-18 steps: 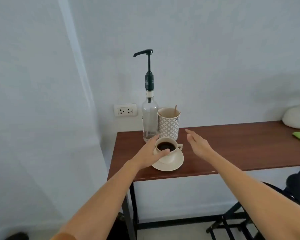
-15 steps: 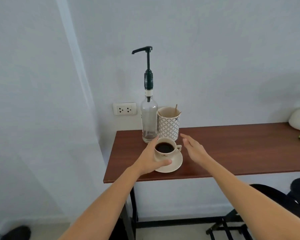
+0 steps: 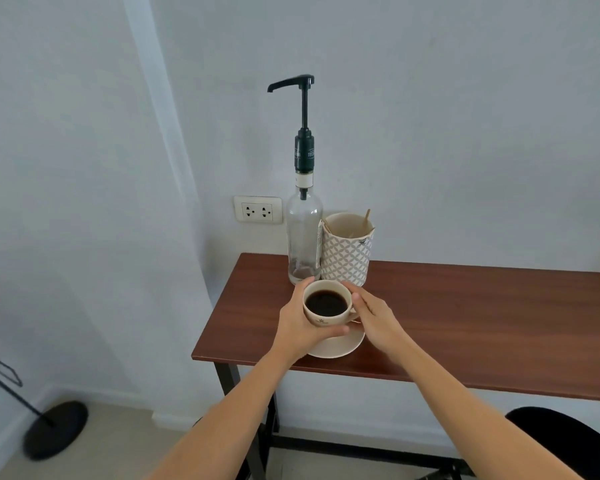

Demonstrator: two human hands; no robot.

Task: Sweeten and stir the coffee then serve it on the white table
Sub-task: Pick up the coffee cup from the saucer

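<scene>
A cream cup of black coffee (image 3: 326, 303) sits on or just above a cream saucer (image 3: 340, 346) at the left end of a brown wooden table (image 3: 465, 317). My left hand (image 3: 300, 322) wraps around the cup's left side. On the cup's right, my right hand (image 3: 374, 317) touches the handle side with its fingers together. Just behind stands a clear glass syrup bottle (image 3: 303, 237) with a tall dark pump. Beside the bottle a patterned holder (image 3: 347, 252) has wooden stir sticks (image 3: 365, 218) inside.
A wall socket (image 3: 257, 210) is behind the bottle. The table's left edge lies close to the saucer. A black round stand base (image 3: 54, 429) rests on the floor at the left, and a dark chair seat (image 3: 565, 441) is at the lower right.
My right hand has moved left onto the cup's handle side. The left hand keeps its grip on the cup. The view has shifted closer and to the left.
</scene>
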